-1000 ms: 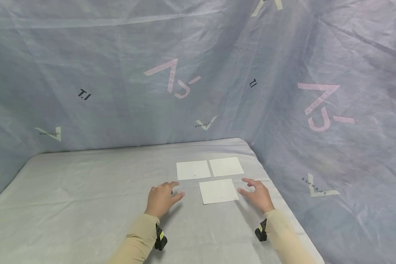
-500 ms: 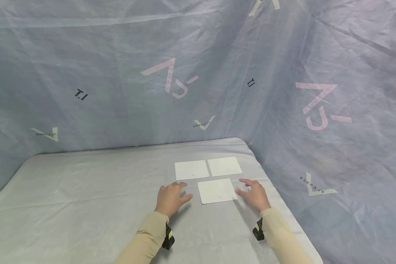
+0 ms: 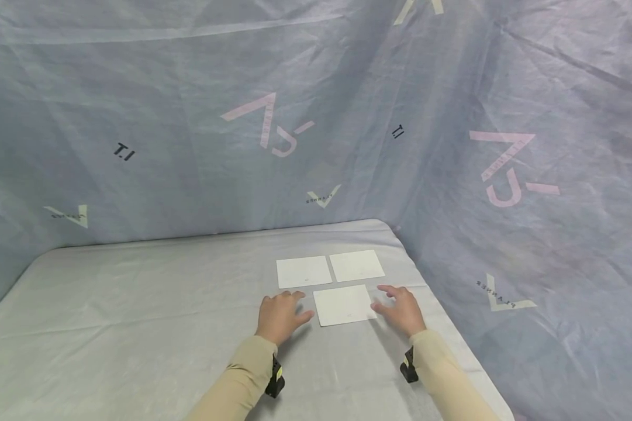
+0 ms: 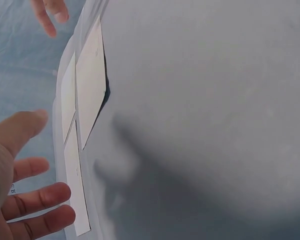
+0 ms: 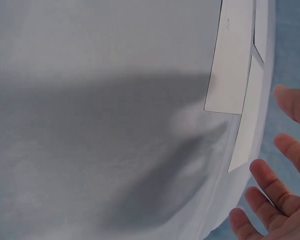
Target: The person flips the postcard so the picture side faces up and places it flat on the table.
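Near white card [image 3: 344, 305]: flat on grey table [image 3: 137, 304], between both hands. Left hand [image 3: 280, 316], fingers loosely spread, holding nothing. Right hand [image 3: 398, 309], likewise. Two more cards [image 3: 303, 272] beyond.

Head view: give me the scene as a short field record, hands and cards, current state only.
surface: table under a grey cloth, blue printed sheeting behind and to the right
cards: three white square cards, all lying flat
near card: between the two hands, closest to the person
far left card: behind it, beside the far right card, a narrow gap between them
left hand: fingers relaxed, just left of the near card, holding nothing; contact with the card cannot be told
right hand: fingers spread, at the near card's right edge, holding nothing
sleeves: beige, a dark camera on each wrist
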A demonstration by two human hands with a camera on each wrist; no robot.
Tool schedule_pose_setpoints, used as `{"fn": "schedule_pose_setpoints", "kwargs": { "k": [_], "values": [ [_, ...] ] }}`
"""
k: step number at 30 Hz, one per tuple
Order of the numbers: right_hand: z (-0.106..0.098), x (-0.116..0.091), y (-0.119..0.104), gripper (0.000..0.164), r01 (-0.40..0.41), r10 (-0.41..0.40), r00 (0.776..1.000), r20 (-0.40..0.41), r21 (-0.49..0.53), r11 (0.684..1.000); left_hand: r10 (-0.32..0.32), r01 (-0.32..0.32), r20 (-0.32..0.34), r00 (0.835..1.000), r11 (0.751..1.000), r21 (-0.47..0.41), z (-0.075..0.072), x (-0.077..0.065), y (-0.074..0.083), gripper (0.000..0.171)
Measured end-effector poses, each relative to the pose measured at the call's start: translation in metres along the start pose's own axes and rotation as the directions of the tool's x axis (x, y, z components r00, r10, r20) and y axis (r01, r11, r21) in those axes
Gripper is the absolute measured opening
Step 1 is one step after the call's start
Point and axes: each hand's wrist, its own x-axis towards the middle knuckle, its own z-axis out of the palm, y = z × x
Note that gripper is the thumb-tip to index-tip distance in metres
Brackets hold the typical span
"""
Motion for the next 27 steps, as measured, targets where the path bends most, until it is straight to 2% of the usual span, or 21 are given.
{"fn": "schedule_pose_setpoints", "kwargs": {
  "k": [11,15,23,27],
  "values": [
    [0.006,0.003,0.0,0.049,-0.016,0.016,1.0,0.015,-0.001,1.0,-0.001,0.001,0.003,1.0,1.0,-0.012,0.013,0.006,0.007,0.047],
    [0.008,0.003,0.003,0.049,-0.035,0.035,0.999,0.022,-0.017,0.999,-0.001,0.002,0.024,1.0,1.0,-0.022,0.017,0.008,0.011,0.047],
    [0.008,0.006,0.005,0.051,-0.019,0.02,1.0,0.019,-0.041,0.999,-0.02,0.02,0.042,0.999,1.0,-0.002,0.025,0.014,0.014,0.051],
    [0.006,0.005,0.005,0.052,-0.037,0.038,0.999,0.026,-0.047,0.998,-0.043,0.044,0.08,0.996,0.999,-0.013,0.028,0.016,0.018,0.056]
  ]
}}
